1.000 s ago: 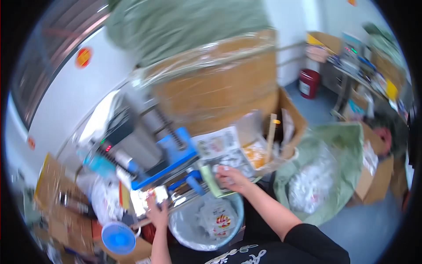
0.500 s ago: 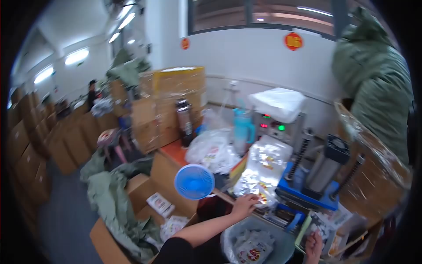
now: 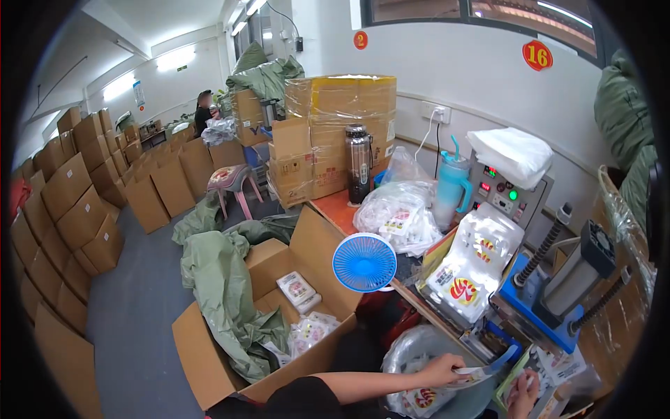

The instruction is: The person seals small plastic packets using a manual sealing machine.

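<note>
**Left hand gripping a pouch over the lined bin; close quarters at near right**

We record the left hand's thumb and fingers clamped on the small white printed pouch, above the bin's mouth. The right hand is well apart from it, at the near right beside the green-edged tray, fingers bent; we cannot tell whether it holds anything.

Edges: the bench edge runs just beyond the bin. We see the blue-based press standing beyond the right hand, with the wrapped carton wall to its right. Room for the hands lies over the bin mouth, between bench edge and body. The open carton bounds the near left; past it the grey floor runs as an aisle along stacked cartons.

Surface: printed film lies by the press. Farther left we log a blue tumbler, bagged pouches and a dark flask; the blue basket sits at the edge.

Room: white walls, lit ceiling, a person at the far left.
</note>
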Demonstrator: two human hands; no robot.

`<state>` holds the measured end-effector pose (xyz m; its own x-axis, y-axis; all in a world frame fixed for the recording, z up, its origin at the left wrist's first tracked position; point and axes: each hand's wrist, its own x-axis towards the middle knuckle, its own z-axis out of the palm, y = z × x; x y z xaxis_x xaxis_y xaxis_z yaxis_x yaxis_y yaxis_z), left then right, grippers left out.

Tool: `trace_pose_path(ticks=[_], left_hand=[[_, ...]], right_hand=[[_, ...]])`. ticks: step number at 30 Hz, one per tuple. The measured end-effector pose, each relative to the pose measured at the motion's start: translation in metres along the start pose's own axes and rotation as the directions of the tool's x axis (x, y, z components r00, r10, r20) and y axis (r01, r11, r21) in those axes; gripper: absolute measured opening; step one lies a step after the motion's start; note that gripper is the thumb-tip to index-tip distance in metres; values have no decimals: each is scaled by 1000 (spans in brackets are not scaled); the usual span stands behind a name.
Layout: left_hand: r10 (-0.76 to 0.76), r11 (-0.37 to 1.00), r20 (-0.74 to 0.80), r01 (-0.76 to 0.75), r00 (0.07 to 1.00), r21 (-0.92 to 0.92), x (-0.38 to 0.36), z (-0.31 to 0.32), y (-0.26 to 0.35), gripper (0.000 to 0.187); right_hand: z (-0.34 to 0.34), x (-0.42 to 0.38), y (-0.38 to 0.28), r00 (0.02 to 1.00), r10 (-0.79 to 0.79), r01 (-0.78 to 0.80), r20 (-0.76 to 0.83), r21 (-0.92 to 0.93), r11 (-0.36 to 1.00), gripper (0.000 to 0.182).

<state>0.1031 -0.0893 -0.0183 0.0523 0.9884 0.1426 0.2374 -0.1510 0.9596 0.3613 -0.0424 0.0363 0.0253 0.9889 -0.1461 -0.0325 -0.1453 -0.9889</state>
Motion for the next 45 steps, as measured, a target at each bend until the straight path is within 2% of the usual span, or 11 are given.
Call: trace_pose_path(ticks=[5,7,10,11,12,14,24,27,36,40,45], left_hand=[[109,993,-75,-106,991,48,0,19,-33,26],[149,984,34,-151,988,98,-3,13,-36,24],[50,985,33,-55,998,165,-16,3,-51,23],[-275,959,92,266,957,93,-22,-8,-20,22],[-332,941,109,336,937,-26,-25,-7,-26,18],[-33,983,33,27,999,184,-22,0,-48,17],[-19,999,282,10,959,34,-7,-8,-38,17],[-283,958,296,281,913,47,12,-7,-16,21],[-455,634,240,501,858,-589,54,14,15,32],[-520,590,217,532,826,-608,70,12,8,34],[-497,608,222,519,839,-601,73,14,7,31]], right_hand=[[35,-22,3,938,7,115,347,-330,937,27],[49,-27,22,953,-87,200,289,-388,900,9],[56,-33,20,925,-49,209,377,-395,895,11],[63,-41,-1,946,37,112,322,-433,895,14],[62,-37,5,952,-84,205,293,-412,888,13],[60,-33,0,955,-89,184,284,-327,927,15],[41,-30,19,837,-232,481,495,-466,743,22],[43,-30,-8,967,-55,128,248,-286,950,33],[-8,-13,-3,997,-52,32,53,322,946,31],[-36,2,28,947,-31,-296,321,903,311,33],[-31,2,17,968,238,-162,82,928,336,32]])
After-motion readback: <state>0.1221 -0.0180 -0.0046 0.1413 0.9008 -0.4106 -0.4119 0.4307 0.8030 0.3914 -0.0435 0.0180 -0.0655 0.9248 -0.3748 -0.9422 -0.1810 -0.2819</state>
